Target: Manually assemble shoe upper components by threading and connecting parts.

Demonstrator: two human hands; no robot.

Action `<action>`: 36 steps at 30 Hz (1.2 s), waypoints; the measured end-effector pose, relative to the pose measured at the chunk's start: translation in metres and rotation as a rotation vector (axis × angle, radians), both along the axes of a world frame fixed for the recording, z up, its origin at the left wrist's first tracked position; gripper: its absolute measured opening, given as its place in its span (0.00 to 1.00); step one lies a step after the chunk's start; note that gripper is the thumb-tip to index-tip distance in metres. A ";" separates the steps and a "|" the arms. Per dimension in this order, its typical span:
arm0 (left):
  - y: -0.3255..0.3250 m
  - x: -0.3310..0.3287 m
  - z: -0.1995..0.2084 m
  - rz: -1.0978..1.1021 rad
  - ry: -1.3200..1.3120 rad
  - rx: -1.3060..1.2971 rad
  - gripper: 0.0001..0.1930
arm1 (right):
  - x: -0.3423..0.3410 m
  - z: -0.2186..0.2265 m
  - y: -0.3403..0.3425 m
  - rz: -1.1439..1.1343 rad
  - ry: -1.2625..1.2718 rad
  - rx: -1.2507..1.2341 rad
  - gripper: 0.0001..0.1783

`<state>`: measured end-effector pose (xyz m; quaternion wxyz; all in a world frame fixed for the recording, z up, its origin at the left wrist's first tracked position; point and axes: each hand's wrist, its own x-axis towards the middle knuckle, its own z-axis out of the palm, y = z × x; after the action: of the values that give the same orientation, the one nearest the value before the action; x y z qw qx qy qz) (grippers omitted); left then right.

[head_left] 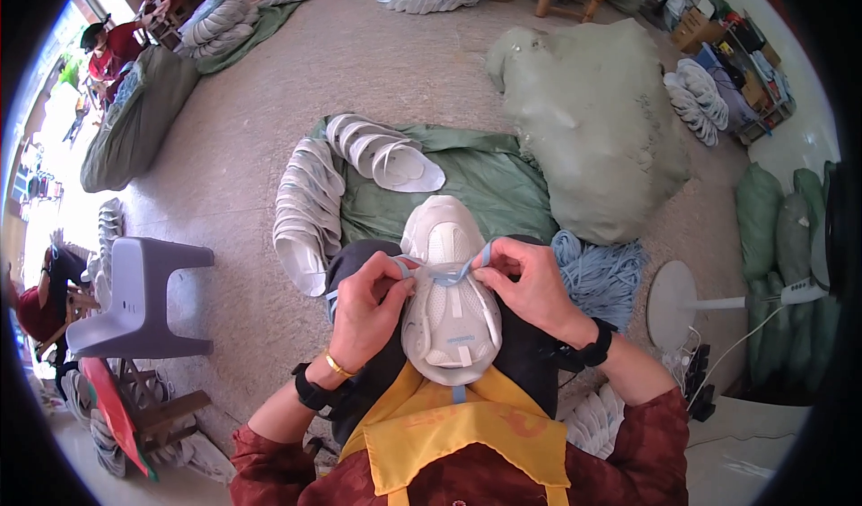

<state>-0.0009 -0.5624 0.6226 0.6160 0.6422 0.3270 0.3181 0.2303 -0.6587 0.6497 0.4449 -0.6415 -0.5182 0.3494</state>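
Note:
A white mesh shoe upper [451,319] rests on my lap, its rounded toe pointing away from me. A light-blue shoelace [451,276] runs across its middle. My left hand [370,303] is closed, pinching the lace between thumb and fingers at the upper's left edge. On the other side my right hand [528,281] pinches the lace too, with a loop of it over the index finger. Beneath the upper lie my dark trousers and a yellow apron [467,439], where a short blue end shows.
Nested white shoe uppers [307,210] curve over a green sheet [449,202] ahead. Right of it stand a bulging pale sack [593,129], a heap of blue laces [597,277] and a fan [673,304]. A grey plastic stool [148,299] is at left, with other people beyond.

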 end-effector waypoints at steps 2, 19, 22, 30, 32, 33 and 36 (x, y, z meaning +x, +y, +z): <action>0.001 0.001 -0.001 0.010 -0.026 -0.031 0.05 | -0.001 0.002 -0.001 -0.016 0.005 0.015 0.06; 0.007 -0.006 -0.002 -0.032 -0.085 -0.088 0.07 | -0.011 -0.004 0.001 -0.022 0.009 -0.016 0.08; 0.006 -0.006 0.004 -0.048 0.050 0.068 0.08 | -0.011 -0.003 0.000 -0.027 0.050 -0.022 0.08; 0.006 -0.002 0.030 -0.049 0.192 0.556 0.08 | -0.014 0.001 0.002 -0.015 -0.101 0.066 0.08; 0.012 0.002 0.037 -0.088 0.223 0.576 0.08 | -0.011 0.002 0.003 -0.012 -0.118 0.083 0.08; 0.014 0.004 0.040 -0.124 0.230 0.581 0.08 | -0.010 0.002 0.004 -0.014 -0.119 0.085 0.08; 0.009 0.012 0.041 -0.150 0.237 0.659 0.08 | -0.007 0.003 0.003 -0.017 -0.106 0.084 0.09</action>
<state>0.0112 -0.5532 0.6634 0.3553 0.8610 0.2279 0.2838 0.2229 -0.6553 0.6523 0.4463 -0.6443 -0.5498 0.2889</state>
